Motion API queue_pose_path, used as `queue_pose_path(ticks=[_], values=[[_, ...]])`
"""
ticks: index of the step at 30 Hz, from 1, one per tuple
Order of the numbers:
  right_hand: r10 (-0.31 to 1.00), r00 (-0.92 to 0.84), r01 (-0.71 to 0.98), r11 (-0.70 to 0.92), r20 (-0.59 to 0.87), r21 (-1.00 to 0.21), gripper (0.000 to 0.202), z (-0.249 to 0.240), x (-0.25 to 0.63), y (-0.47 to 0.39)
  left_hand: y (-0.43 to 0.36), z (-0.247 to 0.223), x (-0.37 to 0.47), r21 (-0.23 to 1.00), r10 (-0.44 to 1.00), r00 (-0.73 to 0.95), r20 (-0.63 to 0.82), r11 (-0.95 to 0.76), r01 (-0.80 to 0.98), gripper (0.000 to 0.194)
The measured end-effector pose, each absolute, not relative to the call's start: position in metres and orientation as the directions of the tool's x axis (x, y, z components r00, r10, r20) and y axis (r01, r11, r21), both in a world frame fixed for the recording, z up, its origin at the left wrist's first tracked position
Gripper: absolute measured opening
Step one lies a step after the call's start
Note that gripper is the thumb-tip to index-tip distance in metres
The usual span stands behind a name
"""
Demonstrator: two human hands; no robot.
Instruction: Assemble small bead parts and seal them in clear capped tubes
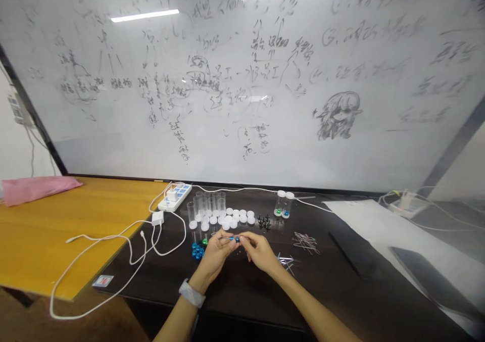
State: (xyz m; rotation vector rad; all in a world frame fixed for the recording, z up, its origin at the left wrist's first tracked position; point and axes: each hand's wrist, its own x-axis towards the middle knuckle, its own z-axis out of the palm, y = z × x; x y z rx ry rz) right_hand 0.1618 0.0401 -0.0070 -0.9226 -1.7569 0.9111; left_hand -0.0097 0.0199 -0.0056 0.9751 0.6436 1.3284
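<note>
Over the dark table, my left hand (pixel 214 256) and my right hand (pixel 260 252) meet with fingertips almost touching. Between them are two small shiny blue balls (pixel 235 239), close together, and a thin metal rod (pixel 225 237) that runs along the left fingers. My left hand pinches the rod near one ball; the right thumb and finger close on the other ball. Whether the rod passes through the balls is too small to tell. Left of my left hand lie a heap of blue balls (pixel 197 251) and a green ball (pixel 205 241). Short silvery rods (pixel 286 262) lie beside my right forearm.
Clear tubes (pixel 206 203) and white caps (pixel 237 215) stand behind my hands, with small black parts (pixel 264 223) alongside. Two capped tubes (pixel 283 204) hold balls. Thin sticks (pixel 306 242), a black phone-like slab (pixel 352 253), a power strip (pixel 175 197) and white cables (pixel 131 251) lie around.
</note>
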Motion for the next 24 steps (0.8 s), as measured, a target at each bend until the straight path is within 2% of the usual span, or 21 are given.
queue_pose_path(ticks=[4, 7, 12, 20, 24], values=[[0.876, -0.304, 0.006, 0.395, 0.374, -0.919, 0.038, -0.0061, 0.1645, 0.0415, 0.0213, -0.0049, -0.0121, 0.856, 0.976, 0.185, 0.117, -0.005, -0.517, 0.032], [0.876, -0.276, -0.058, 0.395, 0.395, -0.917, 0.034, -0.0066, 0.1660, 0.0416, 0.0224, -0.0039, -0.0138, 0.840, 0.978, 0.176, 0.110, 0.003, -0.543, 0.029], [0.876, -0.203, -0.014, 0.445, 0.438, -0.896, 0.032, -0.0089, 0.1654, 0.0416, 0.0226, -0.0034, -0.0149, 0.839, 0.983, 0.159, 0.093, 0.009, -0.544, 0.033], [0.847, -0.183, 0.082, 0.520, 0.500, -0.850, 0.029, -0.0072, 0.1669, 0.0389, 0.0212, -0.0019, -0.0135, 0.872, 0.990, 0.110, 0.092, -0.027, -0.488, 0.030], [0.867, -0.169, 0.104, 0.488, 0.468, -0.867, 0.030, -0.0102, 0.1675, 0.0398, 0.0205, -0.0007, -0.0119, 0.887, 0.990, 0.076, 0.121, -0.073, -0.456, 0.029]])
